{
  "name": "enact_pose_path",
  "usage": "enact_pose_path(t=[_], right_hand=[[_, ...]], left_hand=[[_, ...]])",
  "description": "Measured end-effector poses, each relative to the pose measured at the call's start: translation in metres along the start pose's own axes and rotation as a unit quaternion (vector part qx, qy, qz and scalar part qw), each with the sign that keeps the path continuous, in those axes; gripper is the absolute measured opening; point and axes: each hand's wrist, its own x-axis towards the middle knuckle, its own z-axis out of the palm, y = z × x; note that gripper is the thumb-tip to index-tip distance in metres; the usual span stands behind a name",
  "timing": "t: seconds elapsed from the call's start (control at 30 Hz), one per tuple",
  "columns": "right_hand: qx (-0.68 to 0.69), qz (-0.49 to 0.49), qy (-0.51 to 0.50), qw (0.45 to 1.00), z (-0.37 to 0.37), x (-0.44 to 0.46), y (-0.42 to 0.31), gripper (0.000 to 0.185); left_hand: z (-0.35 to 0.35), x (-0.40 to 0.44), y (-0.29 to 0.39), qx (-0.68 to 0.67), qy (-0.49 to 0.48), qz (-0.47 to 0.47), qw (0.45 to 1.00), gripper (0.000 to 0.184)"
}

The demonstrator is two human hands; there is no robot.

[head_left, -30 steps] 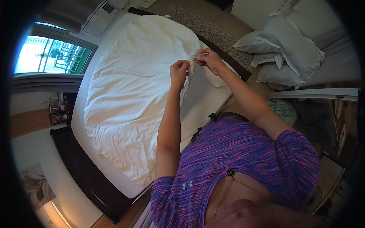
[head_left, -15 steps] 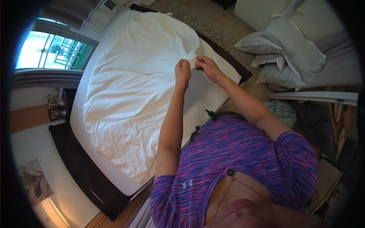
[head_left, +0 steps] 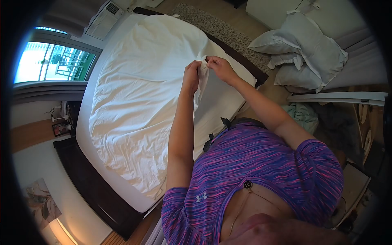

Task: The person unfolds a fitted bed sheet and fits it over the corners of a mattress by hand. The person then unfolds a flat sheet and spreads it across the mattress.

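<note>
A wrinkled white sheet [head_left: 134,90] is spread over most of the mattress [head_left: 216,98]. Its near edge is lifted between my two hands. My left hand [head_left: 192,74] is closed on that edge, fingers curled around the cloth. Close beside it, my right hand [head_left: 220,68] pinches the same edge between thumb and fingers. Below the hands, the sheet's edge hangs down over the bare part of the mattress. Dark straps [head_left: 225,122] stick out at the mattress side by my waist.
A dark headboard [head_left: 94,188] stands at the lower left, with a dark footboard [head_left: 241,61] at the upper right. Grey-white pillows [head_left: 314,49] are piled at the right. A shaggy rug [head_left: 220,28] lies beyond the footboard. Pale green cloth [head_left: 302,116] lies on the right.
Both hands have shifted slightly along the sheet's edge, still gripping it. The cloth beneath my left hand hangs lower than half a second ago. The view has tilted slightly.
</note>
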Motion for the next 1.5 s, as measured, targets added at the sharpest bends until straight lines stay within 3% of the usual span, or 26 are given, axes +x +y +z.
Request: enact_pose_path(t=[0.07, 0.13, 0.17, 0.23, 0.37, 0.43, 0.5, 0.57, 0.7, 0.8, 0.97, 1.03, 1.07, 1.13, 1.17, 1.2, 1.23, 1.27, 1.3, 1.33, 1.37, 1.4, 1.43, 1.47, 1.5], right_hand=[[0.031, 0.058, -0.009, 0.998, 0.0, 0.001, 0.0, 0.015], [0.065, 0.096, -0.003, 0.993, -0.003, 0.001, -0.006, 0.014], [0.096, 0.131, 0.001, 0.987, -0.003, 0.004, -0.012, 0.013], [0.112, 0.099, -0.008, 0.989, -0.004, 0.008, -0.015, 0.013], [0.132, 0.079, -0.027, 0.988, -0.009, 0.023, -0.028, 0.014], [0.166, 0.131, -0.013, 0.977, -0.018, 0.031, -0.032, 0.011], [0.176, 0.138, -0.035, 0.974, -0.023, 0.03, -0.048, 0.01], [0.166, 0.139, -0.048, 0.975, -0.033, 0.037, -0.056, 0.009], [0.15, 0.146, -0.045, 0.977, -0.057, 0.062, -0.071, 0.015], [0.13, 0.133, -0.011, 0.982, -0.101, 0.11, -0.066, 0.017], [0.049, 0.073, 0.133, 0.987, -0.176, 0.197, -0.062, 0.021], [0.052, 0.054, 0.178, 0.981, -0.165, 0.187, -0.062, 0.022], [-0.025, 0.06, 0.237, 0.969, -0.138, 0.173, -0.06, 0.022], [-0.19, 0.076, 0.338, 0.919, -0.074, 0.153, -0.053, 0.023], [-0.275, 0.082, 0.38, 0.879, -0.045, 0.146, -0.051, 0.024], [-0.356, 0.085, 0.418, 0.831, -0.023, 0.143, -0.049, 0.025], [-0.497, 0.073, 0.2, 0.841, -0.01, 0.132, -0.037, 0.026], [-0.599, 0.059, -0.03, 0.798, 0.003, 0.12, -0.012, 0.027], [-0.431, 0.066, -0.057, 0.898, 0.031, 0.126, 0.051, 0.035], [-0.422, 0.035, -0.138, 0.895, 0.1, 0.084, 0.096, 0.032], [-0.403, 0.004, -0.218, 0.889, 0.18, 0.034, 0.133, 0.031], [-0.409, -0.072, -0.356, 0.837, 0.272, -0.054, 0.099, 0.039], [-0.269, 0.056, -0.422, 0.864, 0.325, -0.124, 0.103, 0.036], [-0.34, 0.101, -0.503, 0.788, 0.38, -0.186, 0.072, 0.032], [-0.293, 0.026, -0.554, 0.779, 0.409, -0.231, 0.087, 0.034]], left_hand=[[0.002, -0.002, 0.001, -0.066, -0.014, -0.01, 0.998, 0.013], [0.004, -0.008, 0.001, 0.079, 0.009, 0.082, 0.993, 0.021], [0.003, -0.007, -0.004, 0.069, 0.022, 0.087, 0.994, 0.021], [-0.002, -0.008, -0.017, 0.272, 0.044, 0.256, 0.927, 0.028], [-0.024, -0.036, -0.035, 0.349, 0.22, 0.337, 0.846, 0.028], [-0.053, -0.067, -0.06, 0.407, 0.235, 0.341, 0.814, 0.026], [-0.093, -0.094, -0.103, 0.445, 0.271, 0.259, 0.813, 0.022], [-0.138, -0.118, -0.151, 0.488, 0.352, 0.104, 0.792, 0.019], [-0.233, -0.205, -0.207, 0.587, 0.461, -0.046, 0.664, 0.013], [-0.28, -0.284, -0.208, 0.589, 0.524, -0.1, 0.607, 0.013], [-0.38, -0.413, -0.225, 0.569, 0.587, -0.211, 0.536, 0.013], [-0.421, -0.458, -0.235, 0.509, 0.646, -0.245, 0.513, 0.017], [-0.446, -0.48, -0.239, 0.514, 0.642, -0.244, 0.514, 0.017], [-0.476, -0.525, -0.253, 0.452, 0.607, -0.223, 0.615, 0.018], [-0.481, -0.537, -0.253, 0.451, 0.6, -0.234, 0.618, 0.018], [-0.491, -0.544, -0.246, 0.36, 0.558, -0.17, 0.728, 0.018], [-0.499, -0.552, -0.241, 0.261, 0.502, -0.101, 0.818, 0.018], [-0.502, -0.554, -0.24, 0.266, 0.47, -0.047, 0.84, 0.019], [-0.499, -0.555, -0.228, 0.271, 0.462, -0.047, 0.843, 0.019], [-0.49, -0.556, -0.21, 0.235, 0.43, -0.053, 0.87, 0.018], [-0.49, -0.558, -0.196, 0.196, 0.396, -0.06, 0.895, 0.018], [-0.486, -0.555, -0.188, 0.201, 0.383, -0.059, 0.9, 0.016], [-0.479, -0.551, -0.178, 0.204, 0.375, -0.058, 0.903, 0.016], [-0.471, -0.544, -0.166, 0.185, 0.372, -0.008, 0.91, 0.016], [-0.466, -0.54, -0.154, 0.166, 0.366, 0.041, 0.915, 0.015]])
